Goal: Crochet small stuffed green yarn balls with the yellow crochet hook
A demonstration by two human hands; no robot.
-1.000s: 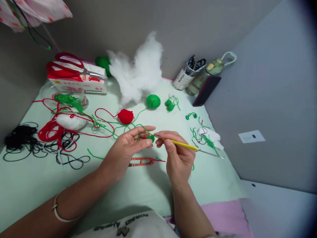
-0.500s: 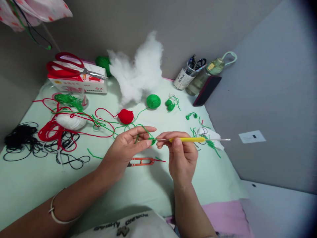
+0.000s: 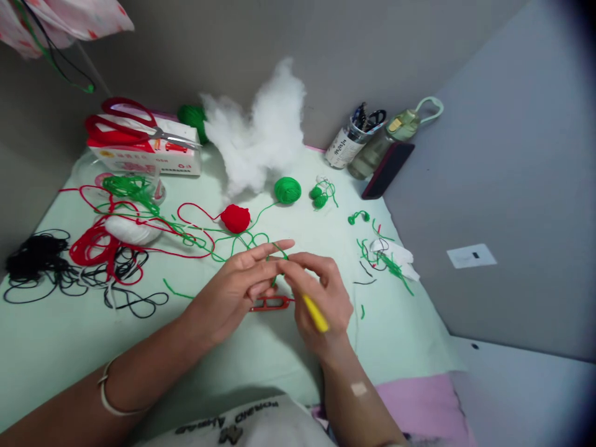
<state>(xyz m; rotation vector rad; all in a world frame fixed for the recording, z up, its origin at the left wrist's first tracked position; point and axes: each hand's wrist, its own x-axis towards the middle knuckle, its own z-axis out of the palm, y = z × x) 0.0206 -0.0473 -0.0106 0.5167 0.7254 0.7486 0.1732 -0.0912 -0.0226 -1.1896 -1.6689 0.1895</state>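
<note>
My left hand [image 3: 235, 282] is closed, pinching a strand of green yarn [image 3: 280, 250] with thumb and fingertips, the index finger stretched out. My right hand [image 3: 328, 292] is wrapped round a crochet hook with a yellow handle [image 3: 315, 312], its handle slanting down toward me. The right fingertips meet the left ones at the yarn, hiding the hook's tip and most of the small green work. Beneath the hands lie orange thread snips [image 3: 274, 303], partly covered. A strand runs back toward the green yarn ball [image 3: 287, 190].
Behind lie a red yarn ball [image 3: 235, 218] and white stuffing [image 3: 256, 133]. Red scissors [image 3: 123, 124] rest on a box [image 3: 181, 162] at left, above tangled black yarn [image 3: 37, 257]. A pen cup [image 3: 344, 148], a bottle [image 3: 367, 158] and a phone [image 3: 388, 171] stand at right.
The right hand has turned and moved in against the left fingertips. The crochet hook has swung from lying level, pointing right, to slanting down toward me.
</note>
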